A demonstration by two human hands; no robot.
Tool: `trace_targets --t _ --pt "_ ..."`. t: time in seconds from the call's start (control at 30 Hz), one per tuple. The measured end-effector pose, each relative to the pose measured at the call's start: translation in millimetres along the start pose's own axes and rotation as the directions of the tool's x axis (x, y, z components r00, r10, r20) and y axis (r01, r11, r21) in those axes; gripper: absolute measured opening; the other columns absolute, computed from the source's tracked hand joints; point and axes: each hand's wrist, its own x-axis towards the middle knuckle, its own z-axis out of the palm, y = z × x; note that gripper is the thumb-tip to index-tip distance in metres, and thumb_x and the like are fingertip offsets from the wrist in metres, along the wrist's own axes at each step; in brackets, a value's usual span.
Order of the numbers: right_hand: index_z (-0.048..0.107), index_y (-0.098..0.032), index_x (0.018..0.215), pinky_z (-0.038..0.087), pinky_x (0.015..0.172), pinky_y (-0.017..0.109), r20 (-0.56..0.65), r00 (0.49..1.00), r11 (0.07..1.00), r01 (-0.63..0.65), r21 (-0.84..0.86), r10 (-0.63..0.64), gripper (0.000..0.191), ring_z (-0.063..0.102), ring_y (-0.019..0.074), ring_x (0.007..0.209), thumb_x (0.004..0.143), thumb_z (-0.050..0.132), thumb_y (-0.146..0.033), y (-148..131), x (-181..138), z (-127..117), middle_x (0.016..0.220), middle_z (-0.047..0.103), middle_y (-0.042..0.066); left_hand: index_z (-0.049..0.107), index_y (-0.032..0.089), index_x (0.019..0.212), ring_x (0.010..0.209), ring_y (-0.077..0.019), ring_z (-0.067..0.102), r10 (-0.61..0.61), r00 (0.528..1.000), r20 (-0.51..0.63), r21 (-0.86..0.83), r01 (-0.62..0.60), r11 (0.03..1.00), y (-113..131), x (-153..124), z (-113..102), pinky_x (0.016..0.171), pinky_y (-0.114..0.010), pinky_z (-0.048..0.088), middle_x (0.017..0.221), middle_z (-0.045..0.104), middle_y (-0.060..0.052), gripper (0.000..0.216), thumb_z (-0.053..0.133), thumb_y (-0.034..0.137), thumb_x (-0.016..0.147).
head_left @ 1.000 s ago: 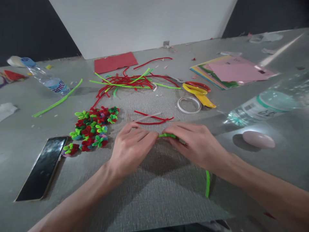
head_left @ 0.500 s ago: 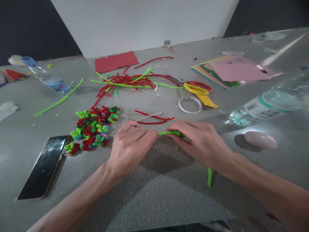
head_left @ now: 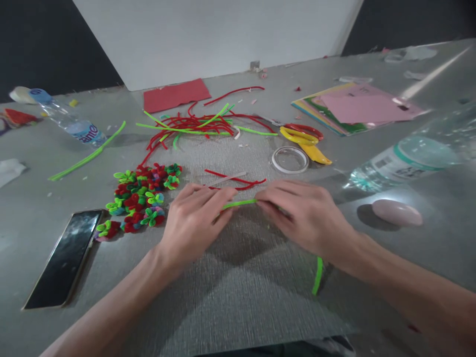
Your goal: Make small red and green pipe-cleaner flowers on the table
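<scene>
Head view: your left hand (head_left: 191,213) and right hand (head_left: 305,213) both pinch a bright-green pipe cleaner (head_left: 241,203) stretched between them over the table (head_left: 238,302), apparently mid-shaping; next move likely wants a firm two-sided grip.

Dark-screened phone (head_left: 65,260) lying left; pink oval object (head_left: 397,212) near large clear bottle (head_left: 405,157), right.

Bright green is shown by the held strand (head_left: 242,203) left of the white tape roll (head_left: 290,171); red and yellow by scissors (head_left: 311,150) beside it.
</scene>
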Motion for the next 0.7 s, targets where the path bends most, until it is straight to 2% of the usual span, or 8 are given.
trace_targets --t 0.1,0.2,0.27,0.43,0.53,0.7 --pt "0.071 -0.021 0.099 0.05 0.071 0.035 -0.093 0.994 0.996 -0.064 -0.061 0.059 0.015 0.072 0.0218 0.082 0.102 0.057 -0.017 12 -2 -3 0.093 0.078 0.006 0.065 0.019 0.116 0.095 -0.0261 0.072 -0.112 0.989 0.098 0.003 0.113 0.994 -2 0 1 0.085 -0.041 0.052 0.104 0.078 -0.006 0.027 0.075 0.026 0.091" --pt "0.073 -0.022 0.102 0.05 0.069 0.035 -0.15 0.985 0.991 -0.101 -0.091 0.086 0.015 0.073 0.0212 0.08 0.1 0.06 -0.016 19 -3 -6 0.093 0.079 0.005 0.066 0.019 0.106 0.101 -0.0298 0.07 -0.121 0.968 0.218 0.028 0.117 0.993 -3 0 1 0.088 -0.045 0.053 0.106 0.075 -0.008 0.022 0.075 0.028 0.088" --pt "0.074 -0.022 0.103 0.05 0.069 0.035 -0.153 0.983 0.988 -0.116 -0.1 0.1 0.016 0.074 0.021 0.08 0.1 0.059 -0.016 21 -3 -7 0.094 0.08 0.004 0.067 0.019 0.098 0.101 -0.0301 0.069 -0.115 0.957 0.265 0.048 0.106 0.993 -3 0 1 0.089 -0.046 0.054 0.106 0.074 -0.008 0.017 0.076 0.027 0.087" --pt "0.075 -0.022 0.1 0.049 0.066 0.035 -0.202 0.971 0.977 -0.161 -0.142 0.13 0.015 0.074 0.0215 0.077 0.099 0.06 -0.019 23 -3 -7 0.094 0.08 0.005 0.069 0.018 0.093 0.096 -0.0258 0.069 -0.139 0.934 0.328 0.03 0.137 0.99 -4 -1 3 0.087 -0.042 0.053 0.101 0.072 -0.005 0.004 0.073 0.02 0.092" --pt "0.074 -0.021 0.096 0.048 0.065 0.034 -0.228 0.965 0.971 -0.171 -0.166 0.131 0.013 0.073 0.0209 0.074 0.096 0.062 -0.018 26 -3 -6 0.091 0.08 0.005 0.069 0.018 0.092 0.095 -0.0234 0.069 -0.165 0.936 0.312 -0.029 0.183 0.983 -6 0 4 0.086 -0.039 0.05 0.1 0.073 -0.003 0.004 0.07 0.014 0.094" --pt "0.074 -0.02 0.094 0.047 0.065 0.033 -0.233 0.965 0.973 -0.163 -0.166 0.122 0.012 0.073 0.0204 0.072 0.094 0.062 -0.017 27 -4 -8 0.089 0.079 0.005 0.07 0.019 0.096 0.087 -0.0175 0.068 -0.268 0.957 0.114 -0.13 0.282 0.951 -5 1 2 0.082 -0.033 0.047 0.091 0.074 0.002 0.014 0.073 0.007 0.09"
